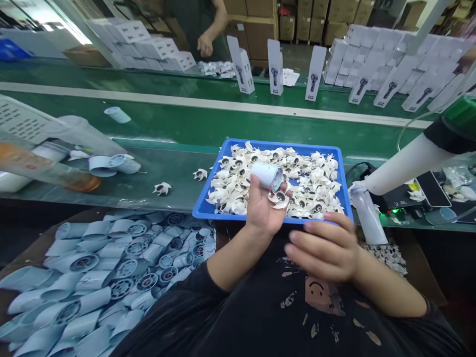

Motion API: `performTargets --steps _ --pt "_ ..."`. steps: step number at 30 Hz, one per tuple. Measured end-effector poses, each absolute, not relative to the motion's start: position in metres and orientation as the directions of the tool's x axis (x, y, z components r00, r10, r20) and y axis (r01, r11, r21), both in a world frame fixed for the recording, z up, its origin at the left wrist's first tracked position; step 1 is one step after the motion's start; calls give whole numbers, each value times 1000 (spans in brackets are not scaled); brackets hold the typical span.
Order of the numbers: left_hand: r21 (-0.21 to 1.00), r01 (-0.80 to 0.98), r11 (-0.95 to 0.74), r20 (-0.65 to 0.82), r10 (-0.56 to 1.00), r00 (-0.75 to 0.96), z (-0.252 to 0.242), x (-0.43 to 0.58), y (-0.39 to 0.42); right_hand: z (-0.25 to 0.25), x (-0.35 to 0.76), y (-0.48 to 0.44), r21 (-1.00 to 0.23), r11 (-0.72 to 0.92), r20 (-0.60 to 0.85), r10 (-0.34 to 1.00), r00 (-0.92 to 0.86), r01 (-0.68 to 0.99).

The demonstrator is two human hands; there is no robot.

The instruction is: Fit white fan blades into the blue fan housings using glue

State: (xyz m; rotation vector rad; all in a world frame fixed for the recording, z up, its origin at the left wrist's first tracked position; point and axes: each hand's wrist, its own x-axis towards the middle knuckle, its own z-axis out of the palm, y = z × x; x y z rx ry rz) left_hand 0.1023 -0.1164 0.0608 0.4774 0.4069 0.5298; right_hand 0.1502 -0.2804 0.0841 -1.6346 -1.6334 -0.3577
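My left hand [266, 210] is closed around a light-blue cylindrical fan housing [265, 174], its open end turned to the right. A white fan impeller [278, 199] with a dark hub also sits at the fingers of that hand, just below the housing. My right hand [327, 248], slightly blurred, hovers near the tray's front edge with its fingers apart and nothing visible in them. Under both hands' reach lies a blue tray [199, 210] full of similar white impellers [230, 191].
At the lower left lies a large heap of light-blue housings [96, 277]. Two loose impellers [162, 188] rest left of the tray. A white tool with a clear nozzle [405, 161] slants in from the right. Behind the green conveyor [178, 119] stand white boxes [275, 69] and a person's hand [205, 44].
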Motion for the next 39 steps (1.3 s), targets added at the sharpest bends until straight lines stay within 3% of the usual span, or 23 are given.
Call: performTargets --steps 2,3,5,10,16,24,29,31,34,36,39 --pt "565 -290 772 -240 491 838 61 100 -121 75 153 -264 38 193 744 649 -157 980" --pt "597 -260 759 -228 471 852 60 98 -123 70 158 -258 160 179 745 623 -238 971" --pt "664 -258 702 -175 481 859 59 94 -127 61 168 -251 219 91 762 606 -229 971" --pt "645 -415 642 -61 584 809 57 88 -134 46 179 -247 22 -43 890 456 0 999" --pt "580 -528 621 78 603 794 59 88 -141 43 179 -232 -237 -58 911 333 243 970" --pt "683 -576 449 249 599 761 45 81 -146 48 176 -228 -587 65 743 441 504 807" --pt "769 -627 127 518 452 726 43 68 -129 44 183 -234 -756 152 609 520 599 637" --pt "761 -630 -158 634 387 669 46 62 -116 50 181 -243 -784 177 585 532 612 595" --pt "637 -458 -620 712 245 658 51 54 -102 75 167 -261 -788 183 569 581 582 588" --pt "530 -357 -769 703 163 692 55 51 -98 97 155 -270 -690 121 595 657 463 713" --pt "450 -348 -823 708 91 700 60 50 -100 119 143 -274 -453 -16 547 784 292 891"
